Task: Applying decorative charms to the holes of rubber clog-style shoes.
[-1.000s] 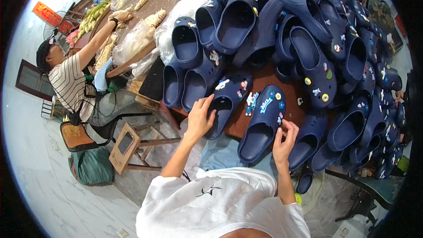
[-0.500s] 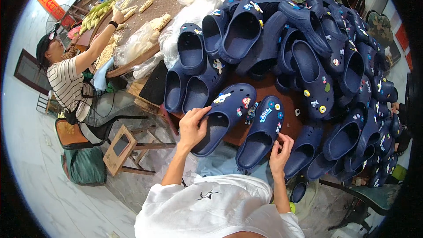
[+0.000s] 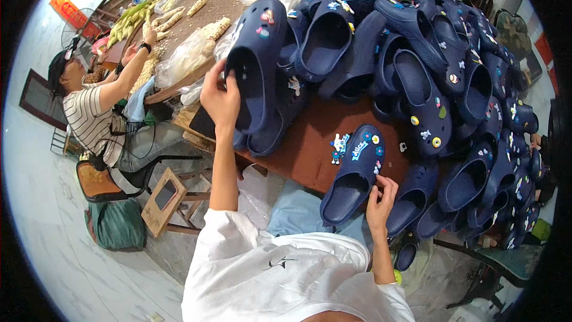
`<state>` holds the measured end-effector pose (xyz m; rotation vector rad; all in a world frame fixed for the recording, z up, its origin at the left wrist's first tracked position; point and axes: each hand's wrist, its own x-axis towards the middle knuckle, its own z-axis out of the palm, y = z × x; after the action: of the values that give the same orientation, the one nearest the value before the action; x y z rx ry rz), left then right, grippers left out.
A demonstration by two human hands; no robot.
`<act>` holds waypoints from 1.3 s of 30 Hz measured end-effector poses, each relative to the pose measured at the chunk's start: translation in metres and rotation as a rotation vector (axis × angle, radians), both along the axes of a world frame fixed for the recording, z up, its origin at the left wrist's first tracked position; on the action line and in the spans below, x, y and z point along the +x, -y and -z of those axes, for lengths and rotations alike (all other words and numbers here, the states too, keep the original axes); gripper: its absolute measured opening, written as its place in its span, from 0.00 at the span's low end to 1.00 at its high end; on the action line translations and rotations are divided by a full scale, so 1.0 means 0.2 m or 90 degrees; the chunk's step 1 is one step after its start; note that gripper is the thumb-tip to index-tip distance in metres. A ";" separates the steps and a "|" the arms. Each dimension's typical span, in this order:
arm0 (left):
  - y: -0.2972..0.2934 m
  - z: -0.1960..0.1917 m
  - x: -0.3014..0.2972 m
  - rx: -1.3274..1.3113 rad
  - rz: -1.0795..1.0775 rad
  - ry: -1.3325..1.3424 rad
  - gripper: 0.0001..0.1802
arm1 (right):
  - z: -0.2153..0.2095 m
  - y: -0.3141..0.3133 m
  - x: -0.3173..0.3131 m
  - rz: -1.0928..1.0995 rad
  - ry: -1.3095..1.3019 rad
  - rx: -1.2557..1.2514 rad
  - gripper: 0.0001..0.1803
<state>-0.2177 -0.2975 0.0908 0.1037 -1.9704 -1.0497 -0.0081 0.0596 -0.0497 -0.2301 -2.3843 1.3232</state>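
My left hand [image 3: 219, 96] grips the side of a navy foam clog [image 3: 256, 59] and holds it raised and tilted over other clogs at the table's left edge. My right hand [image 3: 379, 201] rests its fingertips on the side of a second navy clog [image 3: 353, 174], which lies on the brown table [image 3: 310, 140] near its front edge. That clog carries several small colourful charms on its toe. A large heap of navy clogs [image 3: 429, 65] with charms fills the table's back and right.
At the left, a person in a striped shirt [image 3: 89, 120] sits on a chair and reaches onto a table with corn cobs [image 3: 134, 19]. Clear plastic bags [image 3: 185, 59] lie between. A wooden stool [image 3: 167, 200] and a green bag [image 3: 119, 223] stand on the floor.
My left hand has lifted one clog from the table in front of me and carried it up and to the left. My right hand stays on the other clog.
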 end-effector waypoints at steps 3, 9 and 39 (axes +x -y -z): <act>0.00 -0.01 -0.24 -0.077 -0.018 -0.022 0.16 | 0.00 0.01 0.00 -0.007 -0.004 -0.004 0.15; -0.01 0.01 -0.50 -0.123 0.092 0.035 0.18 | 0.01 -0.01 -0.01 -0.005 0.016 -0.009 0.15; -0.92 0.71 0.79 0.013 0.421 0.322 0.26 | -0.03 -0.41 -0.64 0.001 0.324 0.531 0.26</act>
<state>-0.0603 -0.1140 -0.0514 -0.3266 -2.5328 -1.5780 -0.1352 0.1406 -0.0429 -0.3401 -3.1132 0.1748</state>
